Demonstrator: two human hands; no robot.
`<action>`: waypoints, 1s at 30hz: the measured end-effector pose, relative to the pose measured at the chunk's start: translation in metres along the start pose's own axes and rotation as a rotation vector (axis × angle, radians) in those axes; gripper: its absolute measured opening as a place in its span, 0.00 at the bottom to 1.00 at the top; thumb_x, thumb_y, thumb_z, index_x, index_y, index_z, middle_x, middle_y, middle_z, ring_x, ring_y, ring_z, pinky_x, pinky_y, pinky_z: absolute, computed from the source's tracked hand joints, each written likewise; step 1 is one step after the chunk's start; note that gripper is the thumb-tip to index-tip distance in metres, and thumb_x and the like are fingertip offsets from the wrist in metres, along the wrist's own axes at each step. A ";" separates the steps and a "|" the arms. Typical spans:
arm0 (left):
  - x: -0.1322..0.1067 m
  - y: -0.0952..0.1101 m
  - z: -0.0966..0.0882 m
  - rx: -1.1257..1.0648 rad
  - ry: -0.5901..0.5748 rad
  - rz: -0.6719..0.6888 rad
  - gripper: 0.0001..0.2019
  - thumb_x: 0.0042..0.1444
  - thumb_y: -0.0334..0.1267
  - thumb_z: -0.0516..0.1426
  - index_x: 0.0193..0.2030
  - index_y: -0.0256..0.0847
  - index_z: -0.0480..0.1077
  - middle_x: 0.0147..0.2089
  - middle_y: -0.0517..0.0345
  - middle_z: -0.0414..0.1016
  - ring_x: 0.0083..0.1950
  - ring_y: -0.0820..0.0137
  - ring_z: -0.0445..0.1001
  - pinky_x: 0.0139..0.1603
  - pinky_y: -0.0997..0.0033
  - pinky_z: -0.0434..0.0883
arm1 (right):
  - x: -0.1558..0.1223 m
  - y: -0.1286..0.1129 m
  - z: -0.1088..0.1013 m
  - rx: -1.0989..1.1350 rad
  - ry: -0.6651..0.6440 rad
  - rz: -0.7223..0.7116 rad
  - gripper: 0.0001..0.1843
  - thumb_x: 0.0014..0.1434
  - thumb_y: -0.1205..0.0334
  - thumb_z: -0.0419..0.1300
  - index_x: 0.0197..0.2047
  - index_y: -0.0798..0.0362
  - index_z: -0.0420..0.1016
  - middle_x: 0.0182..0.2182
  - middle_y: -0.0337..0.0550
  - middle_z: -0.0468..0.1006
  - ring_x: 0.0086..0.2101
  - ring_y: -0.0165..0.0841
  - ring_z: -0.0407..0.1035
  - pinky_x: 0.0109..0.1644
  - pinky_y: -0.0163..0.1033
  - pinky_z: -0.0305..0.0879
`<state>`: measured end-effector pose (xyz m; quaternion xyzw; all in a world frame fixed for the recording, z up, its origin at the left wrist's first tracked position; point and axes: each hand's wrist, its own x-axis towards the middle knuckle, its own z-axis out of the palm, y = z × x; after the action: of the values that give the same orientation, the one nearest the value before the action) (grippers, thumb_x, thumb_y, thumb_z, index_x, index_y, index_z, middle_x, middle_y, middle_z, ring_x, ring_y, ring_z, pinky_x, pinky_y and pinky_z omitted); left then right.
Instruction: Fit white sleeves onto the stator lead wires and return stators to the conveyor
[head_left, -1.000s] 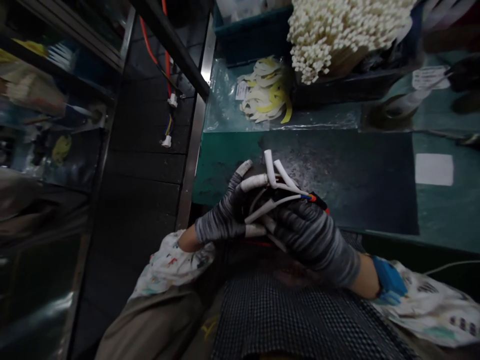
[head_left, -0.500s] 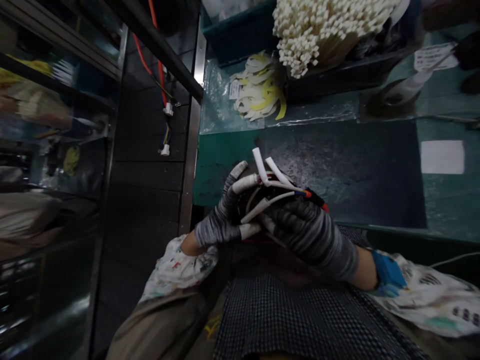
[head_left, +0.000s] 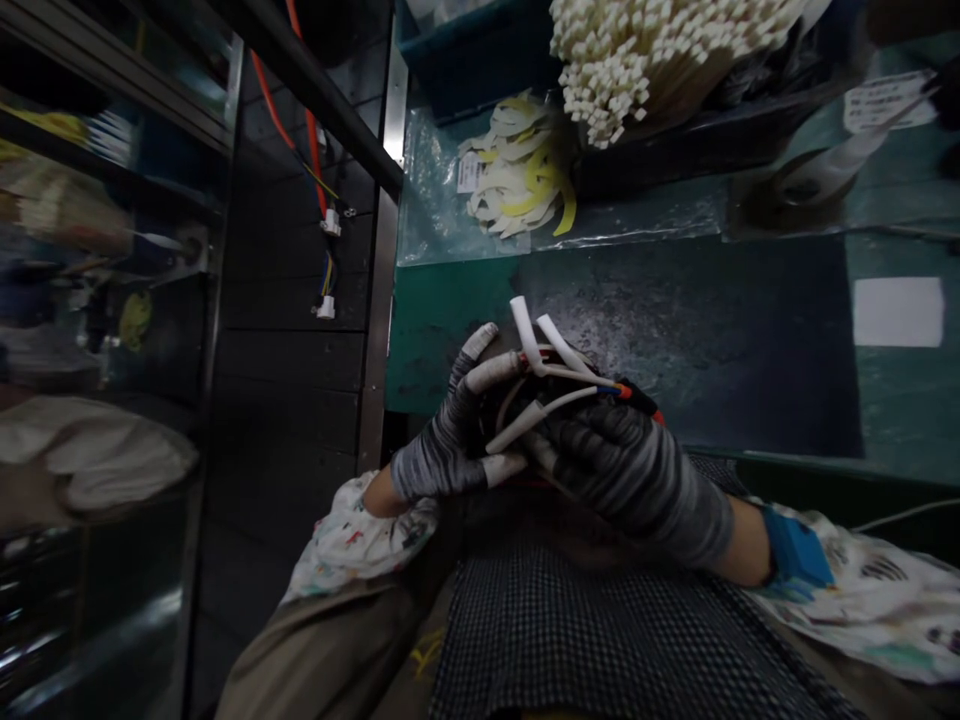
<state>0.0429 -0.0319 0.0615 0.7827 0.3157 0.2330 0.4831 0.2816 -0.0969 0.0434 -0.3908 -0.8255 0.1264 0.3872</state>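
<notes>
Both my hands wear grey striped gloves with white fingertips and meet over my lap at the near edge of a green bench (head_left: 442,310). My left hand (head_left: 450,430) is curled around a dark part with a bundle of wires (head_left: 555,385). White sleeved wire ends (head_left: 536,340) stick up from the bundle, and red and blue wires show at its right. My right hand (head_left: 630,470) is closed over the same bundle from the right, fingers wrapped round it.
A dark mat (head_left: 697,340) covers the bench middle. At the back lie a clear bag of white and yellow strips (head_left: 517,170) and a bin of white tubes (head_left: 637,60). A tape roll (head_left: 802,190) sits right. Metal racking (head_left: 112,250) and hanging wires (head_left: 324,220) stand left.
The hands keep the same grip on the bundle. The view has shifted slightly, so the bench items sit a little further left and higher in the picture.
</notes>
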 end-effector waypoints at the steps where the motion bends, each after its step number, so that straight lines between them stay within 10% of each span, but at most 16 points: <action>1: 0.000 0.000 0.000 -0.009 -0.004 -0.002 0.39 0.71 0.57 0.59 0.81 0.66 0.45 0.87 0.54 0.37 0.87 0.46 0.42 0.82 0.36 0.60 | 0.002 -0.001 0.000 0.024 -0.004 0.038 0.19 0.72 0.69 0.55 0.55 0.44 0.85 0.45 0.42 0.88 0.47 0.41 0.81 0.54 0.45 0.82; 10: -0.004 -0.005 0.017 -0.146 0.151 0.017 0.43 0.63 0.52 0.68 0.79 0.60 0.53 0.86 0.53 0.42 0.87 0.41 0.37 0.83 0.32 0.57 | 0.004 -0.009 -0.006 -0.255 0.007 -0.098 0.21 0.74 0.72 0.52 0.44 0.50 0.87 0.39 0.42 0.88 0.42 0.35 0.80 0.50 0.39 0.83; 18: 0.004 -0.004 0.029 -0.209 0.185 0.049 0.42 0.63 0.49 0.67 0.80 0.57 0.55 0.86 0.53 0.40 0.86 0.41 0.44 0.83 0.37 0.58 | -0.005 0.001 -0.034 -0.266 0.078 0.074 0.23 0.68 0.72 0.67 0.65 0.53 0.77 0.63 0.46 0.80 0.68 0.45 0.68 0.76 0.49 0.69; 30: 0.010 0.020 0.023 0.167 0.089 0.183 0.43 0.64 0.35 0.61 0.82 0.56 0.48 0.84 0.52 0.50 0.86 0.44 0.43 0.85 0.33 0.49 | -0.005 0.037 -0.028 -0.166 0.003 0.103 0.45 0.72 0.43 0.62 0.84 0.45 0.50 0.71 0.54 0.72 0.67 0.56 0.70 0.68 0.64 0.75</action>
<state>0.0708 -0.0451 0.0702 0.8347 0.2826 0.2833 0.3783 0.3247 -0.0789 0.0404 -0.4636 -0.8113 0.0766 0.3478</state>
